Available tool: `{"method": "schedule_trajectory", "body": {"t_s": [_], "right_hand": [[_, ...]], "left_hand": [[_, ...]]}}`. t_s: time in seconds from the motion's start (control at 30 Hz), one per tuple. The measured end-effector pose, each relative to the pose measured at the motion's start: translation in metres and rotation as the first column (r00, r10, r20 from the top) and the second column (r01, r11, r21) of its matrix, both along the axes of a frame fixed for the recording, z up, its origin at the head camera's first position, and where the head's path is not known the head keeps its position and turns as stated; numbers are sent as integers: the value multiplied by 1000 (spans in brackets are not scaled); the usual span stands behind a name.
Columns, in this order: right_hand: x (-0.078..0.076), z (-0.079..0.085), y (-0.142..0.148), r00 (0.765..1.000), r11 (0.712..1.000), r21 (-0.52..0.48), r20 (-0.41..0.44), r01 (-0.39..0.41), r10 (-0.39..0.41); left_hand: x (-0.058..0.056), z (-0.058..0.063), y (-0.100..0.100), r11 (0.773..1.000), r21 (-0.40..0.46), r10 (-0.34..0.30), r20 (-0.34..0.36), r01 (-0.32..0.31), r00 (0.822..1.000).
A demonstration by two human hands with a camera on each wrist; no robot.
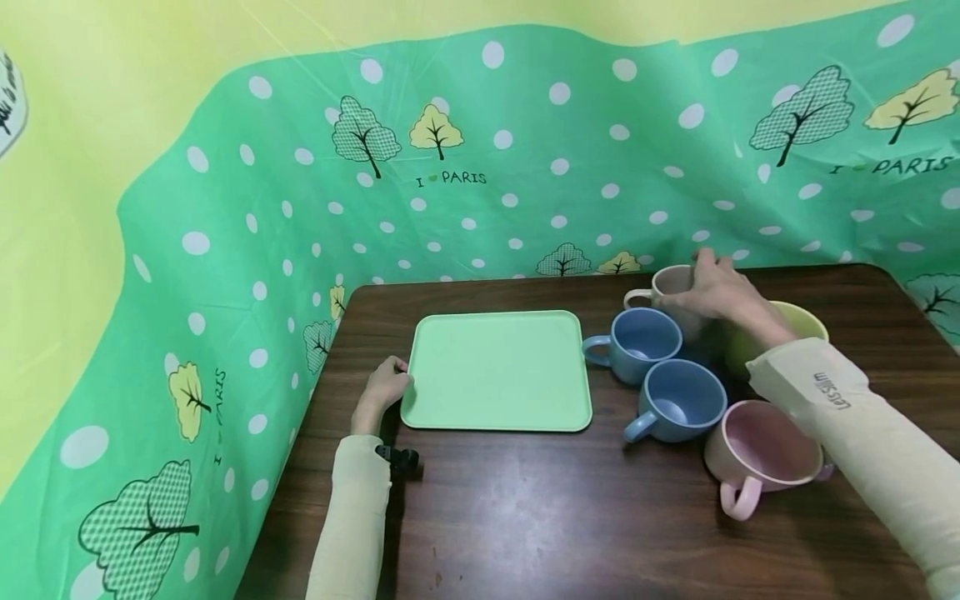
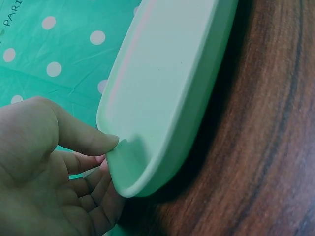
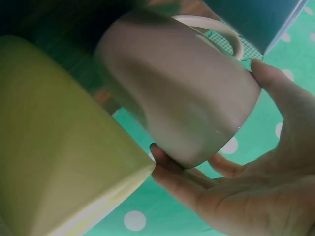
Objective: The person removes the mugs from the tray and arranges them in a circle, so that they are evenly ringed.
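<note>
A light green tray lies on the table, and my left hand pinches its left edge. In the left wrist view the thumb rests on the tray rim with the fingers beneath. At the back right, my right hand grips a pale beige cup by its rim. The right wrist view shows thumb and fingertips spread around that cup, its handle on the far side. A yellow-green cup stands close beside those fingers, partly hidden by my forearm in the head view.
Two blue cups stand between the tray and my right arm. Nearer the front is a pink cup, with another pink handle showing at its right. A green dotted curtain hangs behind the dark wooden table.
</note>
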State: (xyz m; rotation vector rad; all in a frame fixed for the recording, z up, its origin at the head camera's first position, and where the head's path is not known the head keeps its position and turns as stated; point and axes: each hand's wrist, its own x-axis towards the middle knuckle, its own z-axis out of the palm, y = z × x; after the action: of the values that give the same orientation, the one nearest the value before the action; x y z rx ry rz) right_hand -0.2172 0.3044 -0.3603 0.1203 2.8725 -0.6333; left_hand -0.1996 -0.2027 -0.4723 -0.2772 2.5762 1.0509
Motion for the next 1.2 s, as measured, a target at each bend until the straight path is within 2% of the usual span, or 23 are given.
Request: {"method": "schedule_trajectory", "body": {"t_s": [0.2,0.4,0.53,0.7,0.77,0.87,1.0,1.1,1.2], "right_hand": [[1,2,1,998,1000,13,63,5,-6],[3,11,0,983,996,93,182,-3,-14],[4,15,-1,973,985,167,232,-46,6],[4,16,-1,968,971,223,248,-87,30],[3,17,2,964,964,231,256,-131,70],[-3,18,10,952,950,201,244,-237,186],[-13,21,27,919,904,185,160,-386,360],[-19,20,38,896,872,209,84,-443,435],[-23,17,45,881,857,220,22,-466,474]], "left_hand": [[1,1,-1,1000,8,-3,3,3,1000],[1,2,-2,1000,13,-1,11,1,1000],[1,2,-2,1000,12,0,11,0,1000],[1,2,-2,1000,9,-6,6,6,1000],[1,2,-2,1000,12,-10,10,10,1000],[0,2,-2,1000,17,-8,8,8,1000],[0,3,-3,1000,19,-3,7,3,1000],[0,3,-3,1000,14,-4,9,4,1000],[0,2,-3,1000,10,-3,9,3,1000]]}}
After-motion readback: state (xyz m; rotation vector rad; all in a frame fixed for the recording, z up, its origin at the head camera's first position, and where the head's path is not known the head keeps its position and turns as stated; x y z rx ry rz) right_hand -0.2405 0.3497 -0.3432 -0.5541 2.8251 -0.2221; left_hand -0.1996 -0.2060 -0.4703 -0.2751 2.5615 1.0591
